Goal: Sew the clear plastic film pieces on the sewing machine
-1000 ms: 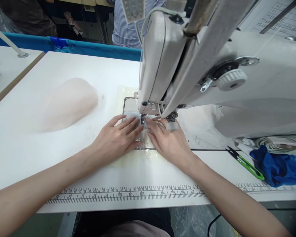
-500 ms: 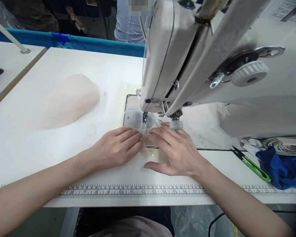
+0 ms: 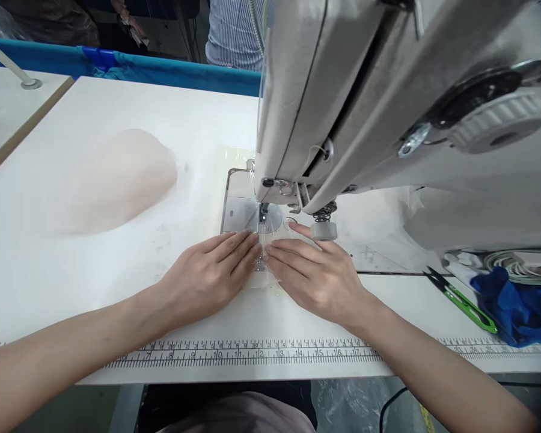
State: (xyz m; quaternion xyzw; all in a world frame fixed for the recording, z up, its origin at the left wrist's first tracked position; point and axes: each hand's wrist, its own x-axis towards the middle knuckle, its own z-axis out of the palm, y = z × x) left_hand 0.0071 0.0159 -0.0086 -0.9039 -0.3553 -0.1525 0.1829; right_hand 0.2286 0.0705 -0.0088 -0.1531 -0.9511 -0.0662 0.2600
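Between my two hands lies a narrow, see-through strip (image 3: 260,278) in front of the presser foot (image 3: 263,211) of a sewing machine (image 3: 293,108). My left hand (image 3: 210,273) rests flat on the left side of the strip, its fingers stretched towards the foot. On the right side, the fingers of my right hand (image 3: 318,273) lie extended over the strip and the machine bed. My right index finger reaches near the round grey knob (image 3: 323,231). Whether a finger pinches the strip's edge is hidden.
A pale beige, sheer oval piece (image 3: 130,180) lies left on the white table. Green-handled thread snips (image 3: 466,307) and a blue cloth (image 3: 518,307) are at the right. A printed ruler (image 3: 234,355) runs along the front edge. Across the table stands a person in a striped shirt (image 3: 234,36).
My right thumb, earlier spread out towards me, is now tucked from sight. Both hands' fingers have straightened and flattened beside the strip. The camera view has shifted slightly.
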